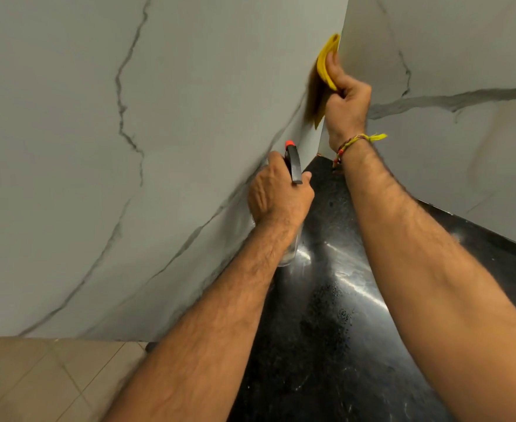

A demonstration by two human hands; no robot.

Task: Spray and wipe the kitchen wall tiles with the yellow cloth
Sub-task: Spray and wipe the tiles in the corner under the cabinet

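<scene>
My right hand [346,102] grips the folded yellow cloth [325,68] and holds it against the left marble-look wall tile [189,102], right at the corner where it meets the right wall tile [451,41]. The cloth throws a blurred reflection on the glossy tile. Lower down, my left hand [278,196] grips a clear spray bottle [291,245] with a black trigger head and an orange nozzle [290,144] that points toward the left wall. Most of the bottle is hidden behind my hand and wrist.
A glossy black granite countertop [326,315] runs between the two walls into the corner and shows wet streaks and glare. Beige floor tiles [37,382] lie at the lower left. A braided thread band [354,141] is on my right wrist.
</scene>
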